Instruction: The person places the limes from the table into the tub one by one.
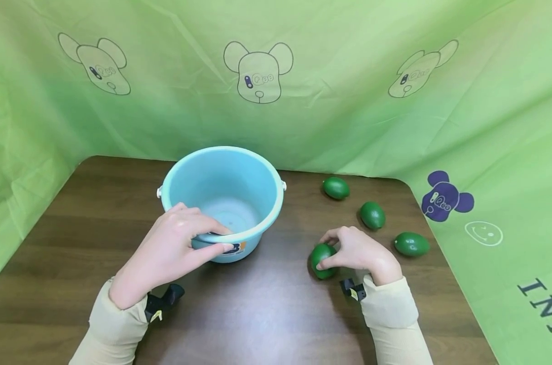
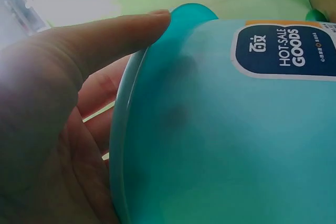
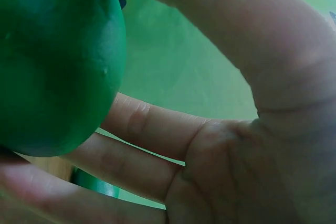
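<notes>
A light blue bucket (image 1: 266,223) stands on the table left of the middle. My left hand (image 1: 177,241) grips its front rim, the thumb outside by the label (image 2: 283,51) and the other fingers over the inside. To the right, my right hand (image 1: 355,251) holds a green lime (image 1: 322,261) between thumb and fingers, low over the table. In the right wrist view that lime (image 3: 58,66) fills the upper left, with the fingers curved round it. The inside of the bucket shows only its pale bottom.
Three more limes lie on the brown table (image 1: 257,319): one at the back (image 1: 335,188), another lime (image 1: 372,215) nearer, and a third lime (image 1: 411,244) near the right edge. A green printed cloth (image 1: 326,126) hangs behind and along the sides.
</notes>
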`<state>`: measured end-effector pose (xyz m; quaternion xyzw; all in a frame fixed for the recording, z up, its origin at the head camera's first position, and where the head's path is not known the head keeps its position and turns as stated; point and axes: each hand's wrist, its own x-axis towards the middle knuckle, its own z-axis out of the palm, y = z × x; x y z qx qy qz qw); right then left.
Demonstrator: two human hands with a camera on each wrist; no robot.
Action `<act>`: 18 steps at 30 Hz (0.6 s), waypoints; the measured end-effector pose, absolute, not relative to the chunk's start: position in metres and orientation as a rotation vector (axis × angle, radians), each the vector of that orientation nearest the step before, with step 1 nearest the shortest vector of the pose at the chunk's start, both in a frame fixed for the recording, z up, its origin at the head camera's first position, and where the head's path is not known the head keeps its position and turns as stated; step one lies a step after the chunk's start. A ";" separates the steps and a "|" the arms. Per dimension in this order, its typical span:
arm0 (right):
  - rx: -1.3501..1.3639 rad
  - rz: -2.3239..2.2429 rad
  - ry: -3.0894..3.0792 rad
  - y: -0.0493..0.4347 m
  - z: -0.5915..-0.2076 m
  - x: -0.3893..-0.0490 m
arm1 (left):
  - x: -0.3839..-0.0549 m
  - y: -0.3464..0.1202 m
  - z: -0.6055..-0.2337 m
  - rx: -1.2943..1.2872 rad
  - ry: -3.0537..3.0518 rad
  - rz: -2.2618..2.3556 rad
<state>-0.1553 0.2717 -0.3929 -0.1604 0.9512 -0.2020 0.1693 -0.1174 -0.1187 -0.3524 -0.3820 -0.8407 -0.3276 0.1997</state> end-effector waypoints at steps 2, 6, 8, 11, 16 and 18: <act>-0.459 -0.578 2.699 0.271 -0.393 -0.155 | -0.116 -0.117 -0.352 -1.102 -2.353 -0.923; -0.444 -0.582 2.697 0.271 -0.393 -0.154 | -0.113 -0.113 -0.352 -1.171 -2.358 -0.928; -0.449 -0.581 2.697 0.271 -0.393 -0.153 | -0.111 -0.112 -0.352 -1.211 -2.350 -0.933; -0.444 -0.577 2.700 0.271 -0.393 -0.153 | -0.110 -0.111 -0.352 -1.274 -2.328 -0.939; -0.450 -0.580 2.697 0.271 -0.394 -0.151 | -0.107 -0.110 -0.351 -1.352 -2.302 -0.969; -0.457 -0.579 2.695 0.272 -0.393 -0.150 | -0.107 -0.110 -0.351 -1.371 -2.298 -0.988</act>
